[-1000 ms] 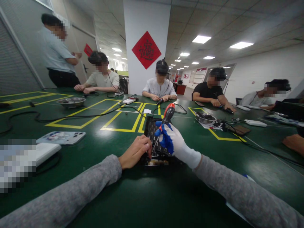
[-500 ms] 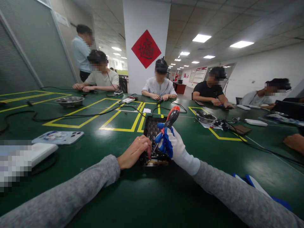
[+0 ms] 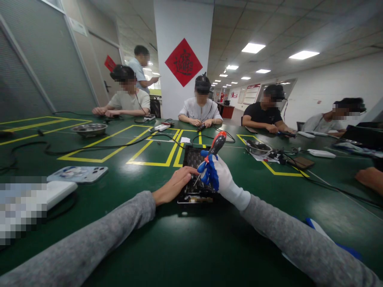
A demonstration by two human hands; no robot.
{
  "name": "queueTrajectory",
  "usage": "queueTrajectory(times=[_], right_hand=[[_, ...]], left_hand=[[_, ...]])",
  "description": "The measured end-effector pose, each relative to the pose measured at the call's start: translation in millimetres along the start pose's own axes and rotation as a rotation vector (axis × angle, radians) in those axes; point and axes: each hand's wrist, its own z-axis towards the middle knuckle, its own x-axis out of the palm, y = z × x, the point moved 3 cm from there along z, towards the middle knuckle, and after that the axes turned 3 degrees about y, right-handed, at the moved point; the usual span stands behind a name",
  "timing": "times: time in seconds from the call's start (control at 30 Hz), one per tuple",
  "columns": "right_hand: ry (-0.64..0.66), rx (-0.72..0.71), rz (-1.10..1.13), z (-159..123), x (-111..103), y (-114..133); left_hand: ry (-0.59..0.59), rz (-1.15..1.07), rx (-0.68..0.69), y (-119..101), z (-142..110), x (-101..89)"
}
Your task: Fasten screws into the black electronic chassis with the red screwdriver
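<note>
A black rectangular device housing (image 3: pixel 193 157) lies on the green table in front of me, its inside facing up, with a gold-coloured strip along the near edge. My right hand (image 3: pixel 223 177), in a white glove with blue coating, grips a screwdriver (image 3: pixel 218 142) with a black and red handle. Its thin shaft slants down and left into the housing; where the tip rests is hard to make out. My bare left hand (image 3: pixel 175 184) lies over the housing's left side, fingers stretched out towards the screwdriver shaft. The fingertips partly disappear behind the gloved fingers.
Left of me are a phone (image 3: pixel 78 174) and a white box-like thing (image 3: pixel 61 189). Metal bowls (image 3: pixel 89 129) stand on both sides, and black cables (image 3: pixel 125 141) cross the table. Another glove (image 3: pixel 321 230) lies beyond my right forearm. Several people sit around the table.
My left hand has shifted up and right, its fingers going from bent near the screwdriver tip to stretched out. The screwdriver tip has moved slightly up. A standing person in the background has moved right.
</note>
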Motion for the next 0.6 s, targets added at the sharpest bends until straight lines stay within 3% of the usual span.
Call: queueTrajectory(times=[0.1, 0.2, 0.33, 0.6], right_hand=[[0.076, 0.071, 0.031, 5, 7, 6], [0.113, 0.052, 0.001, 5, 15, 10], [0.169, 0.102, 0.081, -1, 18, 1], [0.050, 0.025, 0.094, -8, 10, -5]], left_hand=[[0.030, -0.014, 0.042, -2, 3, -0.9], [0.076, -0.032, 0.074, -8, 2, -1.3], [0.133, -0.024, 0.083, -13, -6, -0.5], [0.041, -0.050, -0.043, -5, -11, 1.7]])
